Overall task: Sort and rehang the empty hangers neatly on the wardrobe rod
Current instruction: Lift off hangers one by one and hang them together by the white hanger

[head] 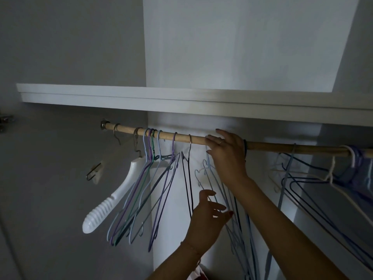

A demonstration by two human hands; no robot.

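So, head view: right hand [226,152] is up at the frame's centre, fingers draped over the round wooden wardrobe rod [282,148], seemingly seating pale-blue wire hangers [214,178] there, while left hand [207,215], fingers spread loose, steadies their lower wires.

rod [201,140]: tan wood | ribbed hanger [113,197]: white | wire hangers [141,188]: lilac, blue, green

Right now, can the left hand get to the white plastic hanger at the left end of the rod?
Probably yes: the left hand is open, and nothing solid blocks the white plastic hanger; only thin wire hangers hang between them.
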